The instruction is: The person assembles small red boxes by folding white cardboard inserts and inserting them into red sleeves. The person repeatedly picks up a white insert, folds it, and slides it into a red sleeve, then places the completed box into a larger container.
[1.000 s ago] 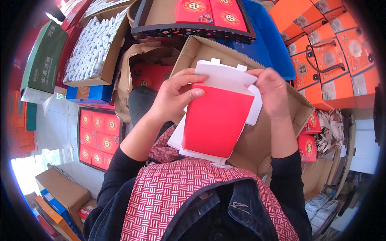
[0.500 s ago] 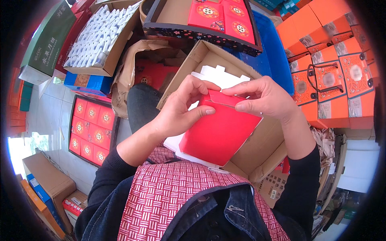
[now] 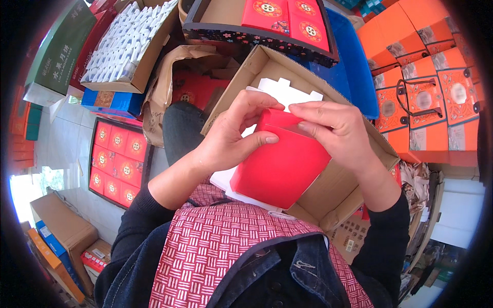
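Left hand [image 3: 226, 138] grips a red box [image 3: 280, 167] over a carton [image 3: 245, 84] just beyond the apron [image 3: 215, 256], apparently steadying it while the right hand [image 3: 346, 128] pinches narrowly at its far flap [image 3: 277, 118]

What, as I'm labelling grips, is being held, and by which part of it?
A red card box, held at its far end: the left hand grips its left corner, the right hand its flap.
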`<control>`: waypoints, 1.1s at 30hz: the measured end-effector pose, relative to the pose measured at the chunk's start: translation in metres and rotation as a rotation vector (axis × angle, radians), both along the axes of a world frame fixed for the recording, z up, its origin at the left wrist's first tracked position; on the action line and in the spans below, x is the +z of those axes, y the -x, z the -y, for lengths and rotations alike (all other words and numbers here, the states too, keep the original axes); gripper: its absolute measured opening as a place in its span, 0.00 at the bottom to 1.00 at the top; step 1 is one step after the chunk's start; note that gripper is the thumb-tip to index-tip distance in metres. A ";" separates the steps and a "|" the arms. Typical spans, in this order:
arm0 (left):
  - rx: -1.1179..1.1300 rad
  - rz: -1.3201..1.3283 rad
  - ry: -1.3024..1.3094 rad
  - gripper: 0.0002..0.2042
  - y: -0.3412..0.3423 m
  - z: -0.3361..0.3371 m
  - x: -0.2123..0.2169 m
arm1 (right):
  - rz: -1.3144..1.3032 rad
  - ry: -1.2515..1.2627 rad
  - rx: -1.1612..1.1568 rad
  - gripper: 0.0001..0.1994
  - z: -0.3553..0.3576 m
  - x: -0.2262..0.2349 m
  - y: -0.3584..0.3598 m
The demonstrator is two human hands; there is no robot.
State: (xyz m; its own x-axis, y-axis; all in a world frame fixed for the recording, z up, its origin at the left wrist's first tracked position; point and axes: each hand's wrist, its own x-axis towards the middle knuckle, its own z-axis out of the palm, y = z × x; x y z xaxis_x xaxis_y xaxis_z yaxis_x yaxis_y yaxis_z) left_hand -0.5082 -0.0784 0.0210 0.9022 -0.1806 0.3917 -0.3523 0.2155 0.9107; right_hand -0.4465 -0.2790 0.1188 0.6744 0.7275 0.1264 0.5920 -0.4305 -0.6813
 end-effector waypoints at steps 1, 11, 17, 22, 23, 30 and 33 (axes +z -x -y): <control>-0.020 -0.024 0.011 0.25 0.001 0.000 0.002 | -0.042 -0.020 -0.029 0.14 0.000 -0.001 -0.001; 0.014 -0.060 -0.006 0.23 0.002 0.003 0.005 | 0.117 0.020 0.084 0.13 0.005 -0.008 0.000; 0.011 -0.032 0.008 0.20 0.002 0.004 0.000 | -0.017 0.012 0.117 0.12 0.006 -0.008 -0.005; -0.003 -0.027 0.022 0.20 0.002 0.007 0.002 | -0.217 -0.005 0.050 0.12 0.010 0.001 -0.011; -0.002 -0.027 0.016 0.20 0.002 0.007 0.002 | -0.187 -0.001 0.068 0.12 0.010 0.000 -0.010; -0.023 -0.013 0.025 0.22 0.002 0.006 0.002 | -0.131 -0.018 0.062 0.12 0.013 -0.002 -0.014; -0.022 0.001 0.030 0.22 0.001 0.006 0.001 | -0.022 0.029 0.114 0.13 0.014 -0.001 -0.012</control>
